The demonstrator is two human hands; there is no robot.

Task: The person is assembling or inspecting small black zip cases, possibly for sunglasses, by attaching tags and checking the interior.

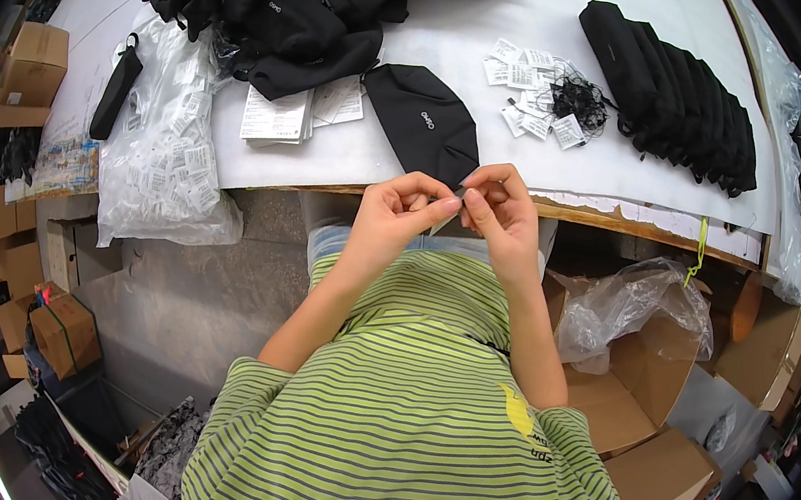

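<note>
A black fabric pouch (pixel 425 120) with a small pale print lies at the table's near edge, its narrow end toward me. Just at that end, my left hand (pixel 397 212) and my right hand (pixel 506 219) meet, thumbs and fingertips pinched together. A small white tag (pixel 440 225) hangs below the left fingertips, which appear to grip it. What sits in the right fingertips is too small and covered to make out. To the right of the pouch lie loose white tags (pixel 533 125) with a tangle of black strings (pixel 580 103).
Black pouches are heaped (pixel 289 15) at the back left, and a row of them (pixel 675 99) stands at right. White cards (pixel 277 120) are stacked near a clear bag of tags (pixel 170 145) overhanging the edge. An open carton (pixel 638 376) with plastic film is below right.
</note>
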